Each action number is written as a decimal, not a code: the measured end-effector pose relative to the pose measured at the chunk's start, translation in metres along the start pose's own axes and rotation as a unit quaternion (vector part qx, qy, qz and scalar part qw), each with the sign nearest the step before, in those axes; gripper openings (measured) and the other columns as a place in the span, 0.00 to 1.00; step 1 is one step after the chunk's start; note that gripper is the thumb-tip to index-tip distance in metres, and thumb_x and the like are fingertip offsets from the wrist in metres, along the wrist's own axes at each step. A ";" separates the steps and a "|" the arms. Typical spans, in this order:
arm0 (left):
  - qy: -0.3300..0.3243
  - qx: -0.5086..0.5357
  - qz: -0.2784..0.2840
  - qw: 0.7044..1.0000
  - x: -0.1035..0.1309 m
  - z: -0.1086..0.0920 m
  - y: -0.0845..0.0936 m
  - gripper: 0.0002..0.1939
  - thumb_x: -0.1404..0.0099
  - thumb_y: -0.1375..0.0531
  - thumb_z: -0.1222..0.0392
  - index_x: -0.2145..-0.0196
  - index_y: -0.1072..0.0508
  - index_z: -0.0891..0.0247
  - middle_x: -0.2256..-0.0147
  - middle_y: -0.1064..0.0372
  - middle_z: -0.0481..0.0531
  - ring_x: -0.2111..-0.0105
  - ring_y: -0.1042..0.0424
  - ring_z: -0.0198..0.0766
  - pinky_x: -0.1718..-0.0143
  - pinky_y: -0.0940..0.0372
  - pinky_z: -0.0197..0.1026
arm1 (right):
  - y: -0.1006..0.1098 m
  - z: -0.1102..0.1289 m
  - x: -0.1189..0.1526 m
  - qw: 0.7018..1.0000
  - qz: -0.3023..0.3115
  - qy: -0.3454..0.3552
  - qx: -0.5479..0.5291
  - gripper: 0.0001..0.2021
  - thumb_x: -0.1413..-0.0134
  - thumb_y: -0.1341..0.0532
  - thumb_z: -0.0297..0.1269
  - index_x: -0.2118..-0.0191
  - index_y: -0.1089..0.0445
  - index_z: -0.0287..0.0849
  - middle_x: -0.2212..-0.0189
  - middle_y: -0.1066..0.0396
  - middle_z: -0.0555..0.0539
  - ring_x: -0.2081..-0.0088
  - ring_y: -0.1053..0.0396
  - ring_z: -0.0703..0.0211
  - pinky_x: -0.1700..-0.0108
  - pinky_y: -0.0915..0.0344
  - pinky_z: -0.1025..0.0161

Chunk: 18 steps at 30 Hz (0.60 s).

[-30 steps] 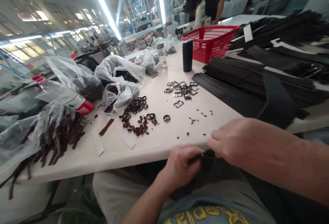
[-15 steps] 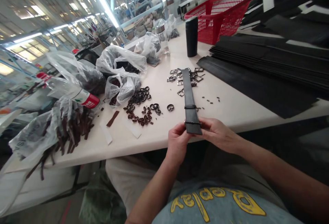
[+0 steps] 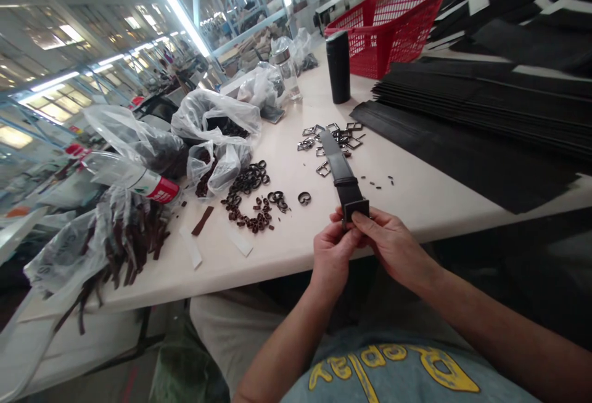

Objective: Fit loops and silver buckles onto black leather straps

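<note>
A black leather strap (image 3: 333,159) reaches away from me over the table, with a narrow loop (image 3: 346,181) around it. Its near end is folded back on top of itself, and a bit of metal shows at the fold's left side. My left hand (image 3: 333,248) pinches this near end from the left. From the right, my right hand (image 3: 388,240) grips the same end, thumb pressed on the folded flap (image 3: 357,207). Under and behind the strap's far end lie several metal buckles (image 3: 324,169).
Black loops (image 3: 252,176) and brown loops (image 3: 254,218) lie in heaps left of centre. Plastic bags (image 3: 215,113), a bottle (image 3: 160,187) and brown strips (image 3: 124,236) crowd the left. A black tumbler (image 3: 339,70), red basket (image 3: 383,33) and stacked black sheets (image 3: 472,95) stand behind and right.
The strap's near end, flat before with a bar across it, is now folded back over itself. My right thumb has moved onto the fold, and the strap tilts more to the left.
</note>
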<state>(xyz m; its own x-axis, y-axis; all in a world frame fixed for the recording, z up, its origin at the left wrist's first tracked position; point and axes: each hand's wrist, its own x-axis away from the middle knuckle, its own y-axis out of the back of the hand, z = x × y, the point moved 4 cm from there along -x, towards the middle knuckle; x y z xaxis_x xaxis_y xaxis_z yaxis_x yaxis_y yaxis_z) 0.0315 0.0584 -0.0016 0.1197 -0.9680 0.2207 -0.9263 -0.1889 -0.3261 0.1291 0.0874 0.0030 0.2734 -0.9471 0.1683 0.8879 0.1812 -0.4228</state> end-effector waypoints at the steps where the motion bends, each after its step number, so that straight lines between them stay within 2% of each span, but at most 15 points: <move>1: 0.004 -0.007 0.015 1.000 -0.001 0.000 0.000 0.20 0.50 0.27 0.45 0.69 0.20 0.65 0.74 0.26 0.48 0.74 0.29 0.33 0.64 0.31 0.39 | 0.003 0.001 -0.002 1.000 -0.001 0.003 0.004 0.18 0.49 0.31 0.52 0.59 0.21 0.43 0.63 0.19 0.45 0.66 0.24 0.58 0.67 0.30 0.64; 4: -0.014 -0.056 0.064 0.996 -0.006 -0.006 0.010 0.19 0.46 0.29 0.47 0.64 0.19 0.64 0.68 0.22 0.51 0.71 0.25 0.36 0.63 0.30 0.40 | 0.013 0.007 -0.009 0.999 -0.020 0.033 0.033 0.17 0.49 0.31 0.52 0.60 0.21 0.44 0.64 0.19 0.46 0.63 0.23 0.55 0.64 0.27 0.61; 7: -0.087 -0.179 0.039 0.979 -0.016 -0.025 0.037 0.14 0.39 0.34 0.50 0.61 0.20 0.62 0.66 0.22 0.53 0.69 0.24 0.36 0.63 0.30 0.39 | 0.023 0.013 -0.017 0.992 -0.048 0.073 0.088 0.17 0.50 0.30 0.54 0.64 0.21 0.44 0.66 0.20 0.46 0.61 0.22 0.53 0.56 0.26 0.57; 9: -0.151 -0.308 -0.007 0.939 -0.027 -0.044 0.056 0.09 0.35 0.36 0.55 0.62 0.20 0.62 0.67 0.23 0.52 0.70 0.25 0.35 0.64 0.30 0.38 | 0.027 0.014 -0.021 0.992 -0.054 0.073 0.089 0.18 0.52 0.29 0.55 0.65 0.21 0.44 0.67 0.20 0.47 0.64 0.22 0.53 0.55 0.25 0.55; 11: -0.207 -0.447 -0.035 0.870 -0.041 -0.062 0.068 0.07 0.35 0.37 0.58 0.62 0.20 0.61 0.64 0.23 0.52 0.69 0.26 0.34 0.63 0.31 0.38 | 0.028 0.013 -0.023 0.994 -0.051 0.062 0.068 0.20 0.54 0.29 0.56 0.64 0.22 0.44 0.67 0.20 0.47 0.67 0.22 0.55 0.56 0.24 0.55; 14: -0.244 -0.591 -0.020 0.768 -0.064 -0.076 0.072 0.08 0.37 0.35 0.64 0.60 0.19 0.61 0.59 0.24 0.55 0.62 0.26 0.38 0.58 0.31 0.40 | 0.028 0.012 -0.024 0.996 -0.039 0.048 0.058 0.23 0.56 0.28 0.58 0.63 0.22 0.43 0.68 0.20 0.46 0.68 0.21 0.54 0.58 0.22 0.54; 16: -0.239 -0.635 0.005 0.735 -0.079 -0.078 0.070 0.09 0.40 0.34 0.66 0.60 0.19 0.62 0.59 0.24 0.57 0.59 0.26 0.41 0.55 0.32 0.41 | 0.028 0.011 -0.023 0.997 -0.025 0.035 0.061 0.24 0.57 0.28 0.59 0.62 0.23 0.43 0.69 0.20 0.46 0.69 0.21 0.53 0.60 0.22 0.54; 18: -0.216 -0.647 0.024 0.731 -0.091 -0.077 0.070 0.07 0.41 0.34 0.68 0.63 0.18 0.64 0.61 0.24 0.56 0.61 0.25 0.41 0.55 0.32 0.41 | 0.028 0.010 -0.023 0.998 -0.011 0.019 0.061 0.26 0.58 0.28 0.61 0.63 0.24 0.43 0.71 0.21 0.47 0.70 0.21 0.53 0.61 0.22 0.55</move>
<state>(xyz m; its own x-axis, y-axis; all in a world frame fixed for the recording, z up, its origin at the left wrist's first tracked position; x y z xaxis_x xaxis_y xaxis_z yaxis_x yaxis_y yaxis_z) -0.0723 0.1465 0.0264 -0.0819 -0.9829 -0.1652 -0.4630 -0.1092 0.8796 0.1512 0.1172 -0.0038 0.2415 -0.9601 0.1413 0.9328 0.1895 -0.3066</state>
